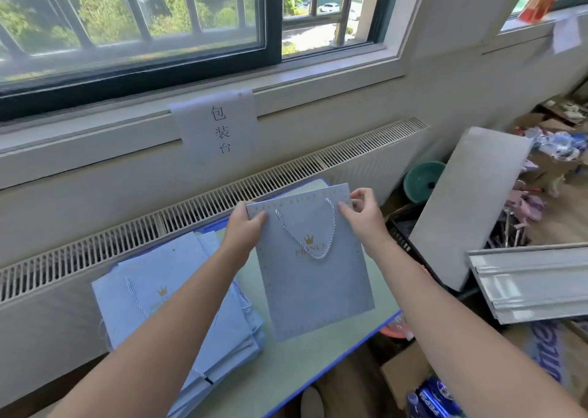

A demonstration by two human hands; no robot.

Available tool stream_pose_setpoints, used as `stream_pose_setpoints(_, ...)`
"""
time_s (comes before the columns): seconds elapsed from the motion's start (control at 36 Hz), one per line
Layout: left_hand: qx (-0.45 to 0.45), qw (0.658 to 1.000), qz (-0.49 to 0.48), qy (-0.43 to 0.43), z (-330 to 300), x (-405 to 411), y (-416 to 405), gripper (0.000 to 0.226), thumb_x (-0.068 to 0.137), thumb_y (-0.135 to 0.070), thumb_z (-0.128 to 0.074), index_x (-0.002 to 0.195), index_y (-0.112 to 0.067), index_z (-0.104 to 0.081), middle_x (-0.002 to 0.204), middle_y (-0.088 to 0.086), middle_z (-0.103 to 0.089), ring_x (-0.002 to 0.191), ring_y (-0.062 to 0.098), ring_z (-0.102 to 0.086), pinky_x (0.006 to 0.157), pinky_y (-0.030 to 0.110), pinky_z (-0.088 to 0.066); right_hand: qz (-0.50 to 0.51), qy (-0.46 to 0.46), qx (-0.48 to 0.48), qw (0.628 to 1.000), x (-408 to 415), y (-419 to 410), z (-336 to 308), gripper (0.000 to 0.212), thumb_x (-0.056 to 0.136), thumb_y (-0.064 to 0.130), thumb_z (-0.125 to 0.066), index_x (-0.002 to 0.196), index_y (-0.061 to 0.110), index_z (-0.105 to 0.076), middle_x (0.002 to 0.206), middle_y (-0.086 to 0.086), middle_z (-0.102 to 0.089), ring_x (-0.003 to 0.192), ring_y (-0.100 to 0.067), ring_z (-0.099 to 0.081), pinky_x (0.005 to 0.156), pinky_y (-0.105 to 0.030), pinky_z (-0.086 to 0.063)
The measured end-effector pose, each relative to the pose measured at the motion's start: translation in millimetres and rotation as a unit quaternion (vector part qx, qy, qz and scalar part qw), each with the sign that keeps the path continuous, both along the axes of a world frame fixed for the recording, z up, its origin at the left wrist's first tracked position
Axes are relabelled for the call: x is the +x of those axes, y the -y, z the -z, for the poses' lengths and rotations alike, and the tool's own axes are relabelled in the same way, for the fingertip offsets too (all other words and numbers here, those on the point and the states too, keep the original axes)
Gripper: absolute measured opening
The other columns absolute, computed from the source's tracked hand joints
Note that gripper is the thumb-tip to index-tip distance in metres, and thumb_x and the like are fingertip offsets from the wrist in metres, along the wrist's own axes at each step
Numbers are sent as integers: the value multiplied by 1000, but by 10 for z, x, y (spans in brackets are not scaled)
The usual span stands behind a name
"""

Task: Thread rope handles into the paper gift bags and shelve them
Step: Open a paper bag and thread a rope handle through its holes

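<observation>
Pale-blue paper bag (313,277) is lying flat on the table (321,350), long axis running away from the person, mouth at the far end. Left hand (245,226) is pinching the top-left corner; right hand (361,209) is pinching the top-right edge — seemingly at a rope end. One rope (310,236) is looping down the near face. Stack (178,306) is sitting just left.

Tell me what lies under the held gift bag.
Under the gift bag, gripped by both hands, shows the green table. Whatever lies directly beneath it is covered.
</observation>
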State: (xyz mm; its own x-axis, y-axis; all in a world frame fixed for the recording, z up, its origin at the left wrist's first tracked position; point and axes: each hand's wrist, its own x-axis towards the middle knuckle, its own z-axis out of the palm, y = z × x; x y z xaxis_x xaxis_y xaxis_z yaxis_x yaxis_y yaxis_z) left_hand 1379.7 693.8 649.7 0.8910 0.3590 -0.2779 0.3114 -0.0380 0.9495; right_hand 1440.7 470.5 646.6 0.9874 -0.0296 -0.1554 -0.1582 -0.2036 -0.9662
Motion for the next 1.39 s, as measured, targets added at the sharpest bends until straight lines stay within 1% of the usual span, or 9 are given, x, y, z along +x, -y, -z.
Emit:
stream_pose_setpoints(0.08,60,998,-1,-29,111,24,120,18,96,-13,-53,112,-12,-48,105,6,-55,88,20,-56,70,29,-47,8,7,-40,999,43,-12,183,22,91,9,-63,98,18,-45,91,-8,-58,68,-16,-51,64,-28,-42)
stream_pose_setpoints(0.17,234,972,-11,-27,269,74,194,48,95,-9,-47,142,-5,-37,141,10,-44,130,25,-41,105,34,-34,-5,3,-95,995,96,-22,391,19,91,7,-61,101,18,-49,99,-2,-55,87,-15,-50,66,-23,-37)
stream_pose_setpoints(0.42,463,865,184,-58,919,73,603,54,97,-17,-44,148,-6,-30,155,17,-23,143,34,-21,114,42,-23,-159,23,-275,948,233,-143,1033,38,88,-4,-47,123,9,-55,130,-10,-50,121,-23,-45,91,-19,-29)
stream_pose_setpoints(0.56,493,832,221,-125,1320,92,657,55,98,-27,-41,148,-7,-31,157,17,-21,145,35,-16,111,47,-26,-215,104,-413,879,294,-170,1316,41,90,5,-52,132,6,-53,142,-17,-40,132,-35,-37,107,-42,-31)
stream_pose_setpoints(0.69,492,831,210,-151,1623,91,739,64,94,-40,-20,150,-12,-31,160,15,-20,147,37,-13,110,59,-22,-270,156,-407,858,279,-268,1479,45,97,22,-42,139,5,-49,151,-15,-38,143,-31,-31,116,-48,-26)
stream_pose_setpoints(0.83,478,837,208,-168,1860,119,807,86,79,-52,8,156,-20,-13,164,7,-2,150,29,6,116,58,0,-326,139,-443,824,199,-278,1821,52,101,27,-40,149,8,-35,159,-12,-24,149,-26,-18,120,-41,-7)
stream_pose_setpoints(0.97,492,836,197,-139,2089,78,813,74,89,-49,-3,156,-19,-14,164,8,-2,150,30,7,115,59,9,-331,169,-472,799,202,-231,2048,59,93,34,-32,142,5,-47,151,-16,-41,140,-30,-38,115,-40,-11)
stream_pose_setpoints(1.22,505,851,132,-57,1942,-142,933,55,91,-31,-33,141,-9,-42,151,17,-39,143,34,-26,111,62,-21,-217,171,-392,878,-307,108,1946,44,94,23,-35,127,4,-58,143,-17,-48,137,-29,-37,115,-50,-25)
stream_pose_setpoints(1.39,522,832,179,-61,2065,-568,1102,54,87,-32,-39,136,-11,-42,144,17,-49,138,33,-32,105,64,-35,-200,174,-437,859,-632,245,2091,43,91,23,-39,126,7,-58,141,-16,-50,136,-28,-37,113,-52,-28)
